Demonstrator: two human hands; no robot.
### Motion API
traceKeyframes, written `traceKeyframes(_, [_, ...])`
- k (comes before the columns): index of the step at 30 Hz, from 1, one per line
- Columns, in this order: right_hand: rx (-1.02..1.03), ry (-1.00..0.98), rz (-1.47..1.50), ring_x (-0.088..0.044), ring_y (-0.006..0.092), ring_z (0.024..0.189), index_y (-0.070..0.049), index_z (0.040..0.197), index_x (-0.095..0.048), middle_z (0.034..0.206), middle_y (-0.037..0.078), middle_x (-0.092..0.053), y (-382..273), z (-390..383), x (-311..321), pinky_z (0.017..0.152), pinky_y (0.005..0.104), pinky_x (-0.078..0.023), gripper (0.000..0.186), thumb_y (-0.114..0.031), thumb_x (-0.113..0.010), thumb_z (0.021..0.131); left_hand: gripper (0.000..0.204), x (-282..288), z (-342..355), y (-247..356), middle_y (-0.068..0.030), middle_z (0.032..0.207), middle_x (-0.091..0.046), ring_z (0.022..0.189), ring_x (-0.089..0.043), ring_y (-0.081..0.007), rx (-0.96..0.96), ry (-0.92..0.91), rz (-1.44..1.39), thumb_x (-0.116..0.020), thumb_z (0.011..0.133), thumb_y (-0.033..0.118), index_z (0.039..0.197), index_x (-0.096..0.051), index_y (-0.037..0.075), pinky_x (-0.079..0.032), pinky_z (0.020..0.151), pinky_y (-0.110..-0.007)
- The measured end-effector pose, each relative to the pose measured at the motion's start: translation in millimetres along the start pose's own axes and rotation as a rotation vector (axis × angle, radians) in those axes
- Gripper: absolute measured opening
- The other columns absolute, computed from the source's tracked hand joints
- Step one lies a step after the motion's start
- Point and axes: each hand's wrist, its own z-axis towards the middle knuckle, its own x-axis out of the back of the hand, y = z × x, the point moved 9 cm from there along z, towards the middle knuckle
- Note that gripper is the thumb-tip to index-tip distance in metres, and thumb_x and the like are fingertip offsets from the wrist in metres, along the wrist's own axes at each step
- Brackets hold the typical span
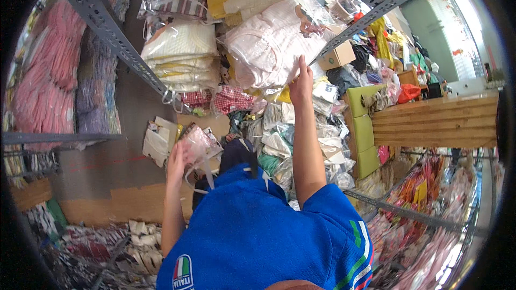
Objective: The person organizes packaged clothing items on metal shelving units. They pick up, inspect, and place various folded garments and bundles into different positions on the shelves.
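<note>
At the lower left, my left hand (176, 162) is closed at the edge of a small clear packet (198, 140) with something pale pink in it; motion smears both a little. A whitish strap hangs below the packet. Farther up, my right hand (302, 83) reaches to a large pale pink garment in a clear bag (269, 43). Its fingers point upward at the bag's right edge and seem to grip it, the fingertips partly hidden. Left of that bag is a stack of folded cream and yellow bagged garments (180, 56).
Grey perforated metal posts (113, 32) frame the shelf. Bagged clothes (279, 139) heap up below it. Pink garments (48, 64) hang far left. A cardboard box (337, 55), a green cushioned panel (361, 129) and a wooden counter (435, 121) stand right. Cardboard (123, 204) covers some floor.
</note>
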Motion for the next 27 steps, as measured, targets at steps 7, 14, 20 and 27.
traceKeyframes(7, [-0.177,-0.086,0.053,-0.054,0.0095,0.066,-0.013,0.115,-0.065,0.090,-0.005,-0.060,-3,-27,-38,0.057,0.0288,-0.044,0.041,-0.040,-0.077,0.086,0.060,134,-46,-72,-0.0068,0.108,-0.067,0.088,-0.063,-0.0116,0.263,0.215,0.133,-0.059,0.095,0.056,0.125,-0.058,0.004,-0.048,0.073,-0.026])
traceKeyframes(14, [-0.242,-0.298,0.236,-0.065,0.0185,0.101,-0.008,0.131,-0.055,0.116,0.005,-0.066,-18,-44,-70,0.087,0.0331,-0.053,0.049,-0.041,-0.063,0.096,0.052,79,-5,-1,-0.0052,0.107,-0.069,0.085,-0.061,-0.0086,0.098,0.234,0.049,-0.062,0.096,0.047,0.124,-0.059,0.003,-0.048,0.072,-0.023])
traceKeyframes(20, [-0.220,-0.370,0.236,-0.062,0.0217,0.115,-0.004,0.131,-0.054,0.125,0.008,-0.065,-30,-32,-84,0.101,0.0402,-0.048,0.045,-0.032,-0.059,0.097,0.062,-112,58,115,-0.0102,0.129,-0.061,0.115,-0.060,-0.0199,-0.175,-0.263,0.093,-0.045,0.101,0.054,0.139,-0.048,0.004,-0.047,0.097,-0.035])
traceKeyframes(27, [-0.152,-0.463,0.327,-0.049,0.0285,0.131,0.000,0.144,-0.040,0.142,0.012,-0.051,-9,-73,-88,0.112,0.0450,-0.038,0.057,-0.019,-0.059,0.093,0.063,-210,72,208,-0.0130,0.134,-0.058,0.122,-0.057,-0.0230,-0.179,-0.507,-0.625,-0.058,0.098,0.041,0.144,-0.040,0.002,-0.047,0.104,-0.041])
